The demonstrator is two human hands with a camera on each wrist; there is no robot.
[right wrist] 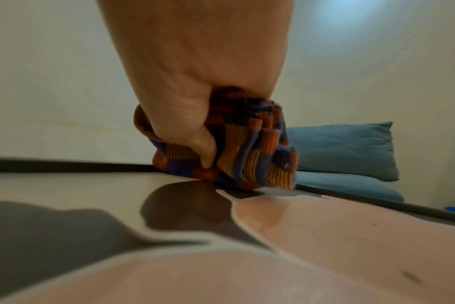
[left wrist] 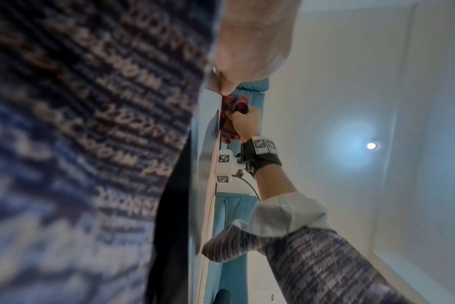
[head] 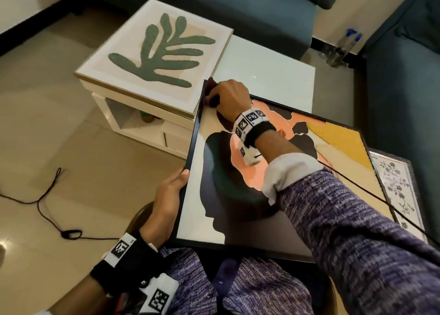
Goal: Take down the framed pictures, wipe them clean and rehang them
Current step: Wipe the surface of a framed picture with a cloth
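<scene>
1. Right wrist view: the right hand (right wrist: pixel 195 86) was clenched round a bunched striped cloth (right wrist: pixel 247 152), pressing it down on the glazed face of the picture (right wrist: pixel 325 236), right against the black frame edge.
2. Head view: the cloth (head: pixel 209 93) sat at the far left corner of the picture (head: pixel 238 171), almost wholly hidden under the right hand (head: pixel 229 95), whose arm reached diagonally across the artwork.
3. The left hand (head: pixel 170 195) grasped the left frame edge, thumb over the front; its other fingers were hidden behind the frame. The left wrist view showed only a blurred fingertip on that edge.
4. The picture lay tilted across the person's lap, near edge low, its far corner touching or just over the table (head: pixel 273 64); which one could not be told.
5. Key relation: from the cloth, nearly all the unwiped face lay toward the person and to the right. The long axis appeared to run from the left frame edge away to the right. The right hand was placed for the wiping; the left was nearer the body and served as the brace.
6. Judgement: wiping of this picture was in progress; the likely next strokes would draw back from the corner.
7. A second picture (head: pixel 154 52), a green leaf print, lay flat on the table, just beside the far corner. A third, floral frame (head: pixel 395 183) lay by the right edge.
8. Neither was rehung yet.
</scene>
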